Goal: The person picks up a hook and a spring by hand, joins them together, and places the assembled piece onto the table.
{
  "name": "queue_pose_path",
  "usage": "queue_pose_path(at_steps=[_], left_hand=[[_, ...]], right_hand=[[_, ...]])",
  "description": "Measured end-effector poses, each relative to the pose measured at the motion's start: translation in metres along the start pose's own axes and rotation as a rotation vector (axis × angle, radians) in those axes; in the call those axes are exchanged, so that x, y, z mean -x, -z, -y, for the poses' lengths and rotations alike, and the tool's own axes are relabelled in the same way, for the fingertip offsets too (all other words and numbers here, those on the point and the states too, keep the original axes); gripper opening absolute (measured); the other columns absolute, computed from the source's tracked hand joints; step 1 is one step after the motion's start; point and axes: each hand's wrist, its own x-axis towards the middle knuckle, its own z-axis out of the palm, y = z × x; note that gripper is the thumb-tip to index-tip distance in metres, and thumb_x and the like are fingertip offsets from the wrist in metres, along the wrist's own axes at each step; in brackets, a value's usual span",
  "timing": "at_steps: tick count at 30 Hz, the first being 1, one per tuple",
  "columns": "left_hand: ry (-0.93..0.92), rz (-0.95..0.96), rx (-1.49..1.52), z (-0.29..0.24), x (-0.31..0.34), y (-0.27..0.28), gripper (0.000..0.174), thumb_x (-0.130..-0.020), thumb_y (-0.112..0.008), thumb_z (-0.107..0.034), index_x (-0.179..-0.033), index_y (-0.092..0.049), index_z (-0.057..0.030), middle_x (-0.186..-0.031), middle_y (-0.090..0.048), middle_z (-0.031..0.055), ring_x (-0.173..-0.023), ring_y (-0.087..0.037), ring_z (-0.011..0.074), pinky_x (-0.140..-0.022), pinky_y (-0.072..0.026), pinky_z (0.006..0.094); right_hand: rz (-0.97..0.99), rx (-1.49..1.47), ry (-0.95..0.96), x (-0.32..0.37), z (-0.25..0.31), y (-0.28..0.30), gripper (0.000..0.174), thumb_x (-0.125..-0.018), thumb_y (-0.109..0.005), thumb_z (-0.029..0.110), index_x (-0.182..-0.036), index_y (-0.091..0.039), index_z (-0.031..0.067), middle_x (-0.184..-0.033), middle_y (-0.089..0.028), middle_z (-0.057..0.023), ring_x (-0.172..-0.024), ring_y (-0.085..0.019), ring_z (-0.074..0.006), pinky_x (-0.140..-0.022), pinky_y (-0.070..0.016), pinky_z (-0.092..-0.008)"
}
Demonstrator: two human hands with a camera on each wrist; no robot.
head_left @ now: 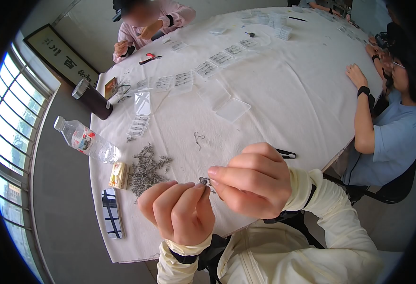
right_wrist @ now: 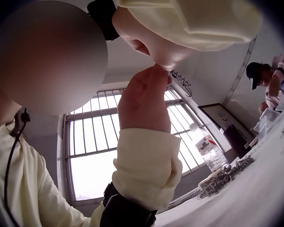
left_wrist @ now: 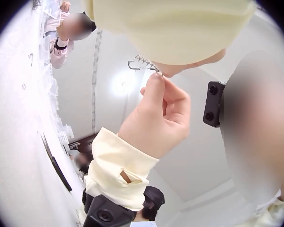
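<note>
Both hands meet above the near part of the table, fingertips almost together. Between thumb and fingers, my left hand (head_left: pixel 177 210) pinches a small grey metal piece (head_left: pixel 204 181). My right hand (head_left: pixel 255 180) pinches at the same piece from the right. Seen from the left wrist, it has a curved fish hook (left_wrist: pixel 143 68) with a coiled wire spring (left_wrist: pixel 146 61) beside it, both sticking out past the fingertips. Fingers hide the end where they join. Left of the hands lies a heap of grey wire springs (head_left: pixel 146 168); loose hooks (head_left: pixel 199 138) lie beyond the hands.
A clear bottle (head_left: pixel 87 139), a dark flask (head_left: pixel 92 99), a tissue pack (head_left: pixel 119 175) and a phone (head_left: pixel 112 213) line the left edge. Clear boxes of hooks (head_left: pixel 183 81) run across the table past an open box (head_left: pixel 233 110). Black tweezers (head_left: pixel 286 154) lie right. Other people sit around.
</note>
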Motion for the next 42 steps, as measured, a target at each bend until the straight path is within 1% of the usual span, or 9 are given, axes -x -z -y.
queue_pose_path(at_steps=[4,7,14,16,21,25,29,31,42], left_hand=[[0.067,-0.005,0.089,0.001,0.001,-0.005,0.007,-0.081,-0.062,-0.002,-0.086,-0.058,-0.0047,-0.083,-0.059,0.0076,-0.083,-0.055,0.0276,-0.073,-0.0474,0.0377],[0.052,0.008,0.106,0.0,0.001,-0.006,0.005,-0.083,-0.061,-0.004,-0.087,-0.057,-0.0048,-0.083,-0.058,0.0076,-0.082,-0.055,0.0271,-0.073,-0.0469,0.0377],[0.045,0.003,0.097,-0.001,0.001,-0.006,0.003,-0.085,-0.059,-0.004,-0.086,-0.056,-0.0037,-0.082,-0.057,0.0089,-0.08,-0.053,0.0259,-0.071,-0.045,0.037],[0.055,0.016,0.123,0.001,0.002,-0.008,0.003,-0.085,-0.058,-0.004,-0.086,-0.055,-0.0025,-0.083,-0.057,0.0096,-0.081,-0.052,0.025,-0.073,-0.0443,0.0364],[0.534,0.081,0.699,0.005,0.003,-0.014,0.004,-0.085,-0.058,0.001,-0.089,-0.057,0.0003,-0.087,-0.058,0.0103,-0.081,-0.051,0.0218,-0.077,-0.0411,0.0317],[0.595,0.061,0.763,0.006,0.005,-0.015,0.002,-0.087,-0.057,0.0,-0.088,-0.056,0.0009,-0.087,-0.057,0.0099,-0.081,-0.048,0.0196,-0.075,-0.04,0.0319],[0.581,0.071,0.722,0.006,0.007,-0.016,0.002,-0.087,-0.058,0.0,-0.088,-0.056,0.0,-0.085,-0.057,0.0086,-0.08,-0.048,0.02,-0.075,-0.0393,0.0319],[0.533,0.06,0.646,0.005,0.008,-0.017,0.004,-0.086,-0.06,-0.001,-0.088,-0.057,-0.0009,-0.082,-0.058,0.0078,-0.079,-0.048,0.0216,-0.076,-0.0391,0.0332],[0.388,0.024,0.433,0.005,0.01,-0.02,0.009,-0.083,-0.065,-0.002,-0.088,-0.058,-0.0042,-0.08,-0.06,0.0066,-0.077,-0.051,0.0243,-0.076,-0.0407,0.0368]], right_hand=[[-0.024,0.03,-0.004,-0.001,0.0,-0.004,0.013,-0.065,-0.066,0.011,-0.075,-0.061,0.0041,-0.092,-0.066,-0.0106,-0.073,-0.061,-0.0189,-0.068,-0.0479,-0.03],[0.042,0.005,-0.013,0.0,0.001,0.0,0.012,-0.072,-0.071,0.001,-0.081,-0.063,0.0035,-0.103,-0.067,-0.0104,-0.074,-0.06,-0.0172,-0.065,-0.045,-0.0292],[0.036,0.002,-0.021,-0.001,0.001,0.0,0.014,-0.072,-0.072,0.003,-0.082,-0.063,0.0034,-0.103,-0.067,-0.01,-0.074,-0.059,-0.0174,-0.065,-0.0452,-0.0295],[-0.025,0.007,-0.035,-0.002,0.001,-0.004,0.013,-0.064,-0.065,0.011,-0.073,-0.058,0.0046,-0.09,-0.065,-0.0088,-0.072,-0.06,-0.0183,-0.068,-0.0472,-0.0295],[0.002,0.005,-0.086,0.0,0.002,-0.005,0.017,-0.066,-0.07,0.004,-0.079,-0.06,0.0034,-0.091,-0.065,-0.0071,-0.07,-0.059,-0.0172,-0.066,-0.0458,-0.0294],[0.029,0.005,-0.11,0.001,0.002,-0.007,0.022,-0.067,-0.074,0.0,-0.086,-0.064,0.0022,-0.094,-0.067,-0.0069,-0.068,-0.059,-0.0161,-0.064,-0.0454,-0.0288],[0.047,0.016,-0.114,0.0,0.002,-0.008,0.021,-0.067,-0.075,0.0,-0.085,-0.065,0.0022,-0.094,-0.067,-0.007,-0.068,-0.059,-0.0163,-0.064,-0.0453,-0.0286],[-0.008,0.086,-0.086,-0.001,0.001,-0.012,0.011,-0.065,-0.067,0.006,-0.071,-0.057,0.0039,-0.083,-0.06,-0.0051,-0.069,-0.057,-0.0168,-0.067,-0.0447,-0.0285],[0.042,0.057,-0.096,0.0,0.002,-0.007,0.017,-0.067,-0.073,0.005,-0.081,-0.065,0.0016,-0.092,-0.067,-0.0082,-0.067,-0.059,-0.0156,-0.063,-0.0444,-0.0279]])
